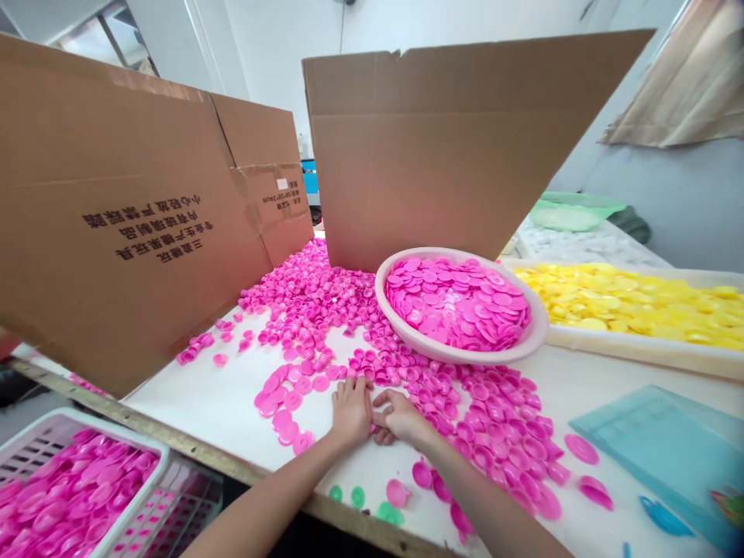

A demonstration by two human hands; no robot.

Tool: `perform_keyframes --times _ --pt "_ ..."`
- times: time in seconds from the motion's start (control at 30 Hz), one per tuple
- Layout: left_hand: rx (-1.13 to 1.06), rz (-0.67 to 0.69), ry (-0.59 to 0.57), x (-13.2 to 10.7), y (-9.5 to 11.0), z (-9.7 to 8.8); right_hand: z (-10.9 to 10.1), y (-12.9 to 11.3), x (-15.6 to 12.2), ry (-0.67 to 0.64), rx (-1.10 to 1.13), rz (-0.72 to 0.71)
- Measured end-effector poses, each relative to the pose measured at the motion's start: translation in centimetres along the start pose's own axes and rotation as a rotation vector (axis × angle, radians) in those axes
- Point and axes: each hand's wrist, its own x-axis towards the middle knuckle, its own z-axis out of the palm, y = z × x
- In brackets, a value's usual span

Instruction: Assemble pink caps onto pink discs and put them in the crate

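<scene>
Left hand (351, 409), right hand (401, 417) close together.
Pink cups (387, 370) lie just beyond curled fingers (384, 397); whether these grip anything, I cannot tell.

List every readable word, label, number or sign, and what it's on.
Left cardboard box, larger panel, upside down:
"小心轻放 严禁踩踏"
"内有玻璃制品"
"专业生产糖果玩具"
"三盈糖玩" (blurred, tentative)
Same box, narrower panel: a line ending "24cm"; rest too small.
White sticker there: nothing legible.
</scene>
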Motion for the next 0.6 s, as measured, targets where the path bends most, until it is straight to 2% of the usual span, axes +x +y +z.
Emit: perform_keyframes --times 0.13,0.23,0.33,0.4,0.47,0.5,0.53,0.6 --pt "0.002 -0.024 0.046 -0.4 0.4 0.1 0.5 0.8 -0.1 0.013 0.003 -0.104" --pt "-0.099 -0.001 0.032 -0.9 0.5 -0.3 1.3 1.2 -0.6 0.031 -0.025 -0.237" --pt "-0.22 -0.015 0.072 -2.4 -1.5 -2.7 1.8 1.1 -1.4 0.048 -0.113 -0.389" --pt "-0.201 -0.118 0.171 -4.2 -4.9 -6.1 1.4 0.7 -2.0 0.145 -0.236 -0.543" --pt "-0.101 -0.285 0.333 -6.7 -9.7 -10.3 0.5 0.2 -2.2 0.317 -0.41 -0.66" --pt "-0.012 -0.386 0.467 -8.1 -12.3 -12.5 0.0 0.0 -2.1 0.398 -0.507 -0.683" --pt "0.12 -0.486 0.656 -9.4 -14.8 -14.6 -0.5 -0.2 -1.8 0.463 -0.602 -0.677" --pt "0.365 -0.682 0.955 -11.9 -18.8 -17.6 -1.0 -0.3 -1.1 0.523 -0.774 -0.61"
